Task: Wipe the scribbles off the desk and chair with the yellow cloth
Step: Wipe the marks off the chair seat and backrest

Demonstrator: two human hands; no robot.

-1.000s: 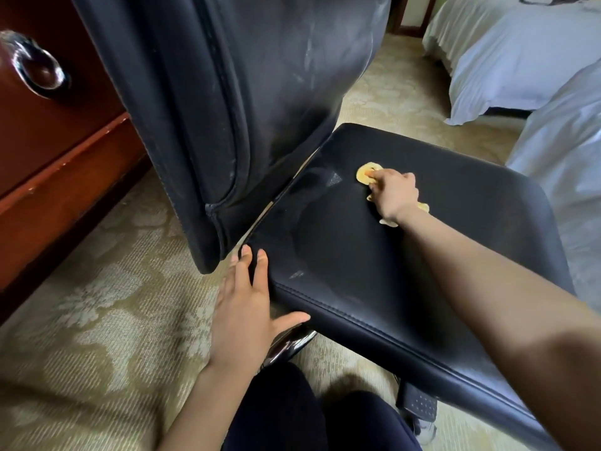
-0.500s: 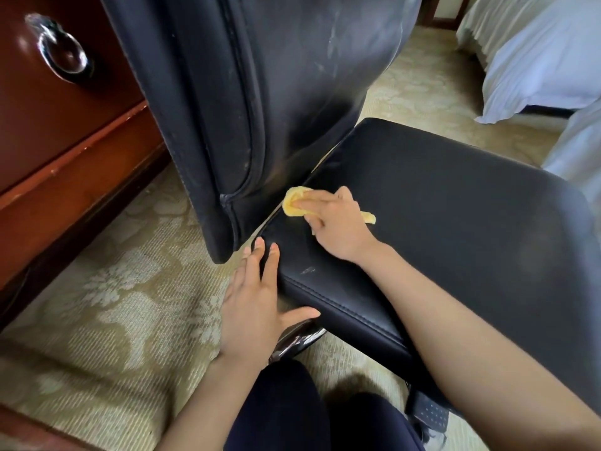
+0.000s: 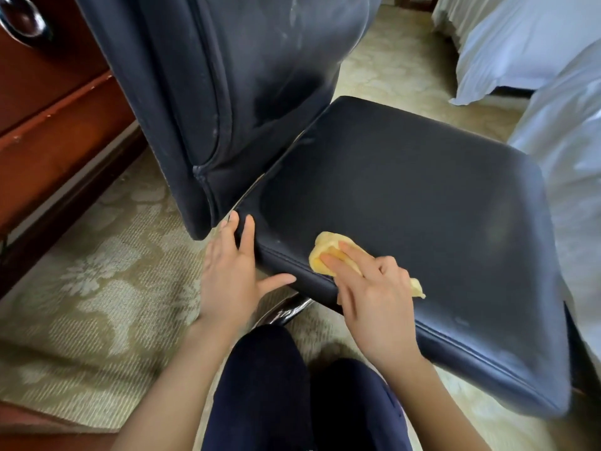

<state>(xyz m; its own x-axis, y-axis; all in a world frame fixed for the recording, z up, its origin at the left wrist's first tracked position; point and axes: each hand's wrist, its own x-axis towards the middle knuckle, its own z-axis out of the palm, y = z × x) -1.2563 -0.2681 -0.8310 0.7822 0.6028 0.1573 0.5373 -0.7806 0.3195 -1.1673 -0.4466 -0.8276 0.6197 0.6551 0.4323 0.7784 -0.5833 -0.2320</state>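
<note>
R hand (image 3: 377, 307) presses yellow cloth (image 3: 328, 255) flat on chair (image 3: 422, 203) seat near front-left edge; fingers straight on top, cloth bunched under and ahead of fingertips. L hand (image 3: 231, 271) relaxed, fingers straight against seat corner, thumb under edge. No legible writing.

Carpet: you are looking down at a beige carpet (image 3: 97, 288) with a pale floral pattern, which is filling the left and lower parts of your view.
Far bed: white bedding (image 3: 507, 43) is hanging down at the upper right, its lower corner nearly reaching the floor.
Near bed: a second bed cover (image 3: 572, 151), also white, is draping along the right edge.
Legs: dark navy trousers (image 3: 260, 385) are showing at the bottom centre, knees bent.
Corner: a reddish-brown edge (image 3: 32, 429) is crossing the bottom left; what it belongs to is not showing.
</note>
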